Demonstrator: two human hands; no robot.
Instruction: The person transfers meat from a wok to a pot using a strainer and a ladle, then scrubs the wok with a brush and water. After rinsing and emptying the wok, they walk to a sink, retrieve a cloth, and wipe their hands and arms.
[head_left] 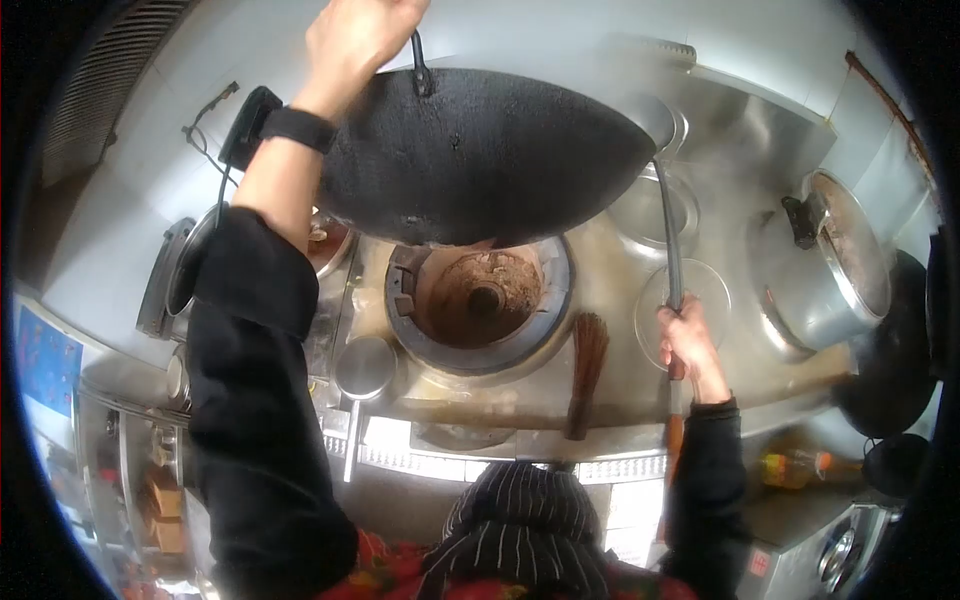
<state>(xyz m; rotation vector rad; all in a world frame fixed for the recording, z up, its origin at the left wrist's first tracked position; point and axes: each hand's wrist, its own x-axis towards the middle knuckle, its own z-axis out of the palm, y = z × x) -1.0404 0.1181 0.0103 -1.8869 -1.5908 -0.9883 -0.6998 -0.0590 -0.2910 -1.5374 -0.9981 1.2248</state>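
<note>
My left hand (362, 32) is at the top edge, closed at the loop handle of a big black wok (480, 160); its fingertips are partly cut off. Raised and steeply tilted, the wok turns its dark underside toward me above a round burner (420, 350). My right hand (686, 335) is wrapped around a long-handled cooking tool (670, 225) with a dark metal shaft and wooden grip. That shaft runs up to the wok's right edge, where the wok hides the tool's head, so its kind cannot be told.
A bamboo brush (588, 370) lies right of the burner, and a ladle (366, 370) sits to its left. On the right stand a large metal pot (825, 265) and a bottle (795, 469). A round strainer or lid (655, 210) is behind the tool. Steam hangs at the back.
</note>
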